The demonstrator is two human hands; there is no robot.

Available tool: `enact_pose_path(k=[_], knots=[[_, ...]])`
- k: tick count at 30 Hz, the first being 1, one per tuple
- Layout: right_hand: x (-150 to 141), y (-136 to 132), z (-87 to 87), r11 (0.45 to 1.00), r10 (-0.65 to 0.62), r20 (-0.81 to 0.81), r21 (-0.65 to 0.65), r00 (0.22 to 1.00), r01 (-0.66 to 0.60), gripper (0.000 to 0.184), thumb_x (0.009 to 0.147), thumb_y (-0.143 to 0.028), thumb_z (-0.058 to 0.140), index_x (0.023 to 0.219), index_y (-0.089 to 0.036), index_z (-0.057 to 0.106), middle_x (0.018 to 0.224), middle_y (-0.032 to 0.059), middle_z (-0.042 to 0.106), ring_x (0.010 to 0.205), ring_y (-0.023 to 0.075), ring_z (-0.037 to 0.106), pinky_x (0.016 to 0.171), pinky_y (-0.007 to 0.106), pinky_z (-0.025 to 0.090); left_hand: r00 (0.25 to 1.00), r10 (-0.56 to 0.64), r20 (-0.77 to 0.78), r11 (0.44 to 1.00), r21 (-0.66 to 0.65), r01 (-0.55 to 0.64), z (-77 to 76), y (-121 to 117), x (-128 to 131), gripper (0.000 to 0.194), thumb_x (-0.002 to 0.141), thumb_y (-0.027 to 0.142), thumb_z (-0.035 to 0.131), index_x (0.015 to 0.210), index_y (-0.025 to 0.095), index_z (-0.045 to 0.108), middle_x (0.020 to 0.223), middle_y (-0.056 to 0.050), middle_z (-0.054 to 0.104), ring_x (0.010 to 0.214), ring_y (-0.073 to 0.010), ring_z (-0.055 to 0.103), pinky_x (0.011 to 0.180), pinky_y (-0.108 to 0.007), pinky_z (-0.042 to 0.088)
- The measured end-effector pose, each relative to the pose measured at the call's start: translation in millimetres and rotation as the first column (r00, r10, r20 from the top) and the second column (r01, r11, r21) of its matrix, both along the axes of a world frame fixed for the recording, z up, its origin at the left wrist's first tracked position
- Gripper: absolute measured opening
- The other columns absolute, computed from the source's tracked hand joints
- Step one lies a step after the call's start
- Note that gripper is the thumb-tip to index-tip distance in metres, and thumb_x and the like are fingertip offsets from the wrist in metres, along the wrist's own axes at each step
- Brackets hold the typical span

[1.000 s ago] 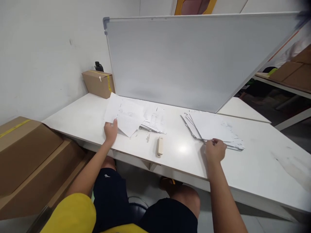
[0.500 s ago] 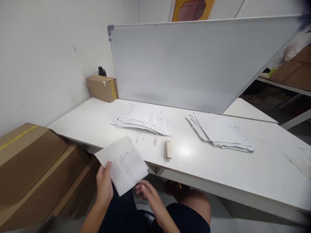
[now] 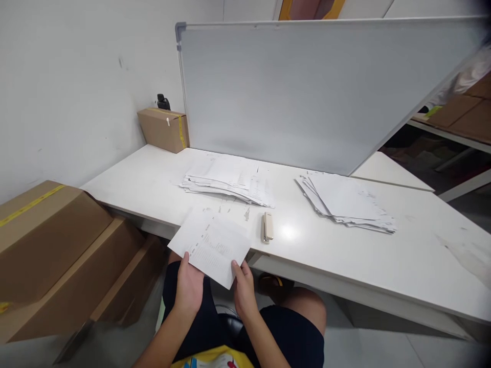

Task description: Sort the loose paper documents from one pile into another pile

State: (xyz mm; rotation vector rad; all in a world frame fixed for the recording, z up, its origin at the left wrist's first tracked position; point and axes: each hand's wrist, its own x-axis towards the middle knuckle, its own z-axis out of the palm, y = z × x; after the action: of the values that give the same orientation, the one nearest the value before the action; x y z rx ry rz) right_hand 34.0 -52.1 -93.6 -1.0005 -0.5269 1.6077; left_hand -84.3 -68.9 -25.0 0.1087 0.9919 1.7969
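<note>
Printed paper sheets (image 3: pixel 215 245) are held over the table's front edge, above my lap; how many there are I cannot tell. My left hand (image 3: pixel 190 283) grips their near left edge, thumb on top and fingers hidden beneath. On the right side, my right hand (image 3: pixel 244 287) pinches the corner between thumb and fingers. A cream stapler (image 3: pixel 267 227) lies on the table just right of the sheets. Beyond them is a loose stack of papers (image 3: pixel 230 179). Another uneven paper stack (image 3: pixel 345 204) lies farther right.
The white table (image 3: pixel 383 266) stretches to the right. A whiteboard (image 3: pixel 291 92) stands along its back. One taped cardboard box (image 3: pixel 163 129) sits at the far left corner, and larger cardboard boxes (image 3: pixel 49 240) stand beside the table on my left.
My right hand, apart from the sheets before, now grips their right corner. The sheets have moved right and lie flatter. The camera view has tipped down slightly.
</note>
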Motion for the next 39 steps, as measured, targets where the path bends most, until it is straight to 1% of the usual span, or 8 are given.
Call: enact_pose_path(k=[5,9,20,25,28,31,35,39], knots=[[9.6,-7.0,-0.3,0.997,-0.065,0.067,0.054,0.996,0.061,0.058,0.074,-0.056,0.077,0.119,-0.022,0.067,0.123,0.0094,0.070,0.120,0.0286,0.062,0.101,0.040,0.049,0.979,-0.148,0.138,0.987,-0.039,0.155,-1.3,-6.0,-2.9,0.046,0.100,0.040,0.045,0.144,0.028,0.054,0.141,-0.008,0.062,0.137,-0.0291,0.053,0.111,-0.047,0.049],[15.9,-10.4,3.9,0.994,-0.082,0.123,0.087,0.989,0.072,0.054,0.073,-0.056,0.077,0.113,-0.022,0.066,0.120,0.0099,0.071,0.118,0.0284,0.063,0.099,0.040,0.050,0.972,-0.189,0.140,0.982,0.027,0.187,-6.3,-9.7,-7.3,0.051,0.098,0.046,0.050,0.146,0.028,0.053,0.142,-0.008,0.062,0.138,-0.0297,0.052,0.114,-0.048,0.047],[35.6,-8.7,19.1,0.982,-0.182,0.168,0.077,0.969,0.172,0.051,0.069,-0.055,0.079,0.104,-0.022,0.060,0.102,0.0075,0.073,0.097,0.0238,0.066,0.086,0.035,0.052,0.998,-0.053,-0.022,0.996,0.069,0.054,2.1,-7.2,-29.0,0.044,0.090,0.054,0.058,0.129,0.035,0.067,0.143,-0.001,0.062,0.142,-0.0322,0.047,0.109,-0.048,0.050],[32.2,-4.2,17.2,0.975,-0.221,0.167,0.033,0.961,0.218,0.056,0.066,-0.052,0.080,0.105,-0.022,0.055,0.109,0.0081,0.072,0.100,0.0245,0.067,0.087,0.036,0.053,0.996,0.003,-0.091,0.999,0.050,0.002,-17.4,-2.1,-26.9,0.046,0.086,0.058,0.062,0.119,0.028,0.072,0.136,-0.005,0.066,0.138,-0.0322,0.051,0.107,-0.044,0.050],[34.0,-3.3,15.4,0.984,-0.174,0.191,-0.014,0.966,0.180,0.055,0.065,-0.051,0.081,0.106,-0.022,0.058,0.110,0.0089,0.072,0.101,0.0261,0.067,0.085,0.037,0.054,0.971,0.028,-0.239,0.998,0.060,-0.014,-28.1,-3.9,-31.8,0.055,0.080,0.067,0.064,0.114,0.025,0.073,0.131,-0.008,0.069,0.131,-0.0329,0.057,0.103,-0.041,0.052],[40.5,-3.2,15.9,0.996,-0.069,0.215,-0.033,0.974,0.077,0.052,0.064,-0.049,0.081,0.103,-0.020,0.063,0.109,0.0105,0.073,0.100,0.0288,0.067,0.085,0.039,0.054,0.869,-0.080,-0.488,0.996,-0.060,0.058,-29.8,-6.4,-50.1,0.061,0.069,0.066,0.076,0.111,0.022,0.073,0.117,-0.010,0.074,0.115,-0.0329,0.066,0.089,-0.038,0.056],[49.6,5.9,31.4,0.994,0.001,0.275,0.101,0.962,-0.030,0.045,0.067,-0.046,0.079,0.102,-0.020,0.066,0.108,0.0090,0.073,0.104,0.0285,0.065,0.090,0.039,0.051,0.627,-0.351,-0.695,0.936,-0.276,0.218,-19.6,0.3,-83.8,0.048,0.058,0.054,0.087,0.089,0.019,0.074,0.089,-0.009,0.075,0.087,-0.0295,0.070,0.071,-0.033,0.055],[47.4,38.8,68.2,0.913,-0.096,0.413,0.398,0.906,-0.085,0.030,0.080,-0.043,0.069,0.101,-0.021,0.065,0.104,0.0069,0.070,0.107,0.0248,0.061,0.094,0.037,0.048,0.424,-0.274,-0.863,0.959,-0.211,0.191,5.8,30.9,-106.3,0.044,0.068,0.057,0.077,0.091,0.020,0.070,0.091,-0.008,0.073,0.089,-0.0282,0.069,0.083,-0.038,0.055]])
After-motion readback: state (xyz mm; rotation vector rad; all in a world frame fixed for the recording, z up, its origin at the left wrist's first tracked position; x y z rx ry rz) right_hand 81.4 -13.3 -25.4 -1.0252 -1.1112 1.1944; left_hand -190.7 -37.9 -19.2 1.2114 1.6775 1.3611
